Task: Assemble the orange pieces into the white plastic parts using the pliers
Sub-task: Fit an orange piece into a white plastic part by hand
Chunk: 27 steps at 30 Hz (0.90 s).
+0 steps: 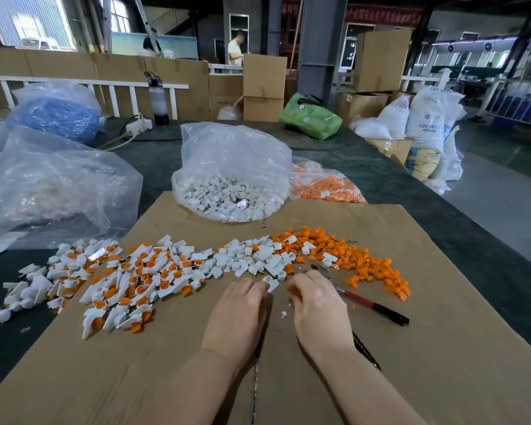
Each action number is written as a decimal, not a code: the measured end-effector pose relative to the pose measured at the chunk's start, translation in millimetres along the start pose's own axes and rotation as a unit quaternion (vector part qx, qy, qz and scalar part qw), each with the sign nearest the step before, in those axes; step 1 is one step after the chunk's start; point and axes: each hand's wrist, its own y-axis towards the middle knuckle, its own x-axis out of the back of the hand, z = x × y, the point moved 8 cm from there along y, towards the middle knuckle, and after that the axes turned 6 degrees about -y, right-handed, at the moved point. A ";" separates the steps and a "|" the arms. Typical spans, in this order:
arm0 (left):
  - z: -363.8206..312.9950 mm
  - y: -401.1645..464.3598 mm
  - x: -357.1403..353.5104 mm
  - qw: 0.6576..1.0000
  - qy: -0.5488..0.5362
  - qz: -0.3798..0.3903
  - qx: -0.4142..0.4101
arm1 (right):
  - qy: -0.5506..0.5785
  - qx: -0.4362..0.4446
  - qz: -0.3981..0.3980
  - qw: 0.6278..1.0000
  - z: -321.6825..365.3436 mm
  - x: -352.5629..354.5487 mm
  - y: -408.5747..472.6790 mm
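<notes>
The left hand (242, 305) pinches a small, light, rigid white plastic part (271, 283) at its cup; the right hand (316, 302) closes around an orange piece (292, 290) and red-handled pliers (359, 299), over cardboard.

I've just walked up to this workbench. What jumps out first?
A long band of small parts across the cardboard sheet: finished white-and-orange pieces at left, bare white parts in the middle, loose orange pieces at right. In front, the left hand pinches a white part beside the right hand, with red-handled pliers lying under it.
</notes>
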 end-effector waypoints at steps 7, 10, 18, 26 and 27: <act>6.5 -0.5 13.7 0.990 -0.117 -0.055 0.056 | 0.098 -0.049 -0.013 0.994 -9.0 -4.9 -9.9; 11.7 -0.7 10.0 0.974 -0.180 -0.064 0.125 | 0.166 -0.086 -0.025 0.982 -17.2 -2.1 -11.4; 13.9 -1.4 4.0 0.944 -0.283 -0.042 0.164 | 0.217 -0.074 -0.006 0.973 -13.5 -4.3 -12.1; 16.1 -4.9 -1.3 0.922 -0.347 -0.032 0.166 | 0.108 -0.032 -0.015 0.994 -6.9 -4.6 -11.4; 16.2 -5.1 -2.3 0.918 -0.358 -0.031 0.169 | 0.097 -0.029 -0.014 0.995 -6.1 -4.9 -11.7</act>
